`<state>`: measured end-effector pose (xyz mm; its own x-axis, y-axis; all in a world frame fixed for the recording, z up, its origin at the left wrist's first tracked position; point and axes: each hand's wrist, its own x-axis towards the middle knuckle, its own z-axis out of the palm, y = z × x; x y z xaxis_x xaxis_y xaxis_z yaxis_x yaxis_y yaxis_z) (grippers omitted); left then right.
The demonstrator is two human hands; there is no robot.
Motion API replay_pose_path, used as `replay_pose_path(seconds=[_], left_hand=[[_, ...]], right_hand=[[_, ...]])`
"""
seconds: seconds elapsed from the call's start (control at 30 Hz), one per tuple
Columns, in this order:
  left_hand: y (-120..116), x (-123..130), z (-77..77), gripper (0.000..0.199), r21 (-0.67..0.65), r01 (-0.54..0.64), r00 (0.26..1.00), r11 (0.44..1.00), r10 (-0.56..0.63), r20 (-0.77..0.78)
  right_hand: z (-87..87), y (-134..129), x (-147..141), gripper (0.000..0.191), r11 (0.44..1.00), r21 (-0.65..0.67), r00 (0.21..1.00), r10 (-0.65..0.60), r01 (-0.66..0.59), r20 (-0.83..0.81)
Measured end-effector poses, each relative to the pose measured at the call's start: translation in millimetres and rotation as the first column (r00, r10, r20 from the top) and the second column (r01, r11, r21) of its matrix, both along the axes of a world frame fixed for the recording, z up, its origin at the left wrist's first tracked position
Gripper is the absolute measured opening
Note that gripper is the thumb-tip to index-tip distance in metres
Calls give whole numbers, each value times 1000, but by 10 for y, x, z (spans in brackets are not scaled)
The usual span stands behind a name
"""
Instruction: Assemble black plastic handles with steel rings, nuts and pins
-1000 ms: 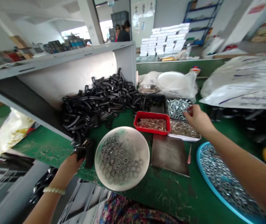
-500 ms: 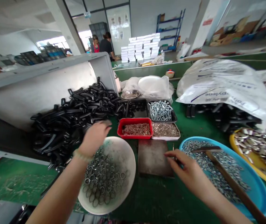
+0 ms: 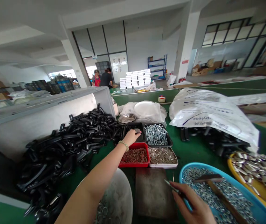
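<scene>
My left hand (image 3: 132, 137) reaches over the black tray (image 3: 142, 138), which holds small black parts. Its fingers point down and away, mostly hidden by the back of the hand. A greyish patch shows at the fingertips; I cannot tell what it is. Near the right edge of a dark metal plate (image 3: 155, 193), my right hand (image 3: 190, 202) pinches a thin metal rod (image 3: 172, 186) that points up and left. A fine upright pin (image 3: 173, 176) stands just beyond that rod. Below my left forearm sits a white bowl (image 3: 123, 193) with metal rings.
A red tray (image 3: 134, 165) holds copper-coloured pins, beside a white tray (image 3: 175, 164) of small metal pieces and a tray of bolts (image 3: 156, 135). Black handles (image 3: 77, 137) spill from a grey crate (image 3: 106, 96). At right, a hammer (image 3: 223, 196) lies in a blue basin (image 3: 181, 169) of nuts.
My left hand has moved right and forward, from beside the white bowl's rim to the black tray. The view has tilted upward. My right hand stays by the plate, rod still pinched.
</scene>
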<state>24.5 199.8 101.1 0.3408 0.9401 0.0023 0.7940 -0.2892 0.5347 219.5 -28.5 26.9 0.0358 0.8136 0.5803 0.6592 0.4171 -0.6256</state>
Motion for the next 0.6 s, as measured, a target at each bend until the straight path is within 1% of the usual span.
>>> replay_pose_path(seconds=[0.03,0.07,0.1,0.13,0.17,0.2,0.23,0.27,0.3,0.33,0.37,0.4,0.47,0.5,0.53,0.57,0.6], left_hand=[[-199,60,-24,28,-35,12,993,999,-8,120],[-425,116,-58,29,-87,31,967,996,-8,255],[-667,162,-99,29,-208,86,839,974,41,542],[-911,195,-141,29,-348,172,654,922,157,740],[-1144,213,-181,29,-444,277,482,852,276,831],[-1355,219,-215,29,-493,374,334,786,381,862],[-1535,216,-241,29,-509,443,226,738,458,860],[-1680,209,-257,27,-505,487,148,713,503,852],[-1793,201,-264,25,-492,505,90,709,524,847],[-1876,196,-263,24,-479,503,50,719,529,847],[-1936,194,-256,23,-470,488,32,735,524,851],[-1980,193,-245,24,-459,470,33,754,504,863],[-2042,183,-224,31,-409,431,78,804,419,905],[-2067,167,-218,35,-377,413,112,829,364,925],[-2092,141,-219,35,-353,397,147,847,321,936],[-2119,105,-225,34,-349,381,174,856,305,936],[-2147,62,-237,31,-372,370,189,851,324,927]], right_hand=[[62,24,-38,19,1000,15,1000,-18,18,-15],[121,49,-80,17,999,29,999,-25,25,-27],[172,74,-121,15,999,45,999,-25,26,-39],[214,96,-162,13,998,64,999,-14,17,-46],[246,114,-200,12,996,86,999,0,5,-50],[266,126,-237,10,995,104,999,12,-6,-50],[276,132,-271,9,993,117,999,18,-13,-44],[278,130,-304,8,992,125,999,14,-10,-32],[272,121,-336,8,991,134,1000,3,-1,-15],[263,106,-365,7,990,142,1000,-3,1,12],[253,85,-391,7,989,151,999,-8,1,42],[245,61,-412,7,987,161,997,-8,-3,72],[246,7,-432,12,985,169,994,12,-31,109],[256,-20,-430,16,987,146,993,49,-65,107],[270,-47,-419,21,989,106,993,94,-101,75],[286,-71,-401,29,989,49,990,138,-138,7],[299,-91,-381,37,984,-16,979,175,-178,-102]])
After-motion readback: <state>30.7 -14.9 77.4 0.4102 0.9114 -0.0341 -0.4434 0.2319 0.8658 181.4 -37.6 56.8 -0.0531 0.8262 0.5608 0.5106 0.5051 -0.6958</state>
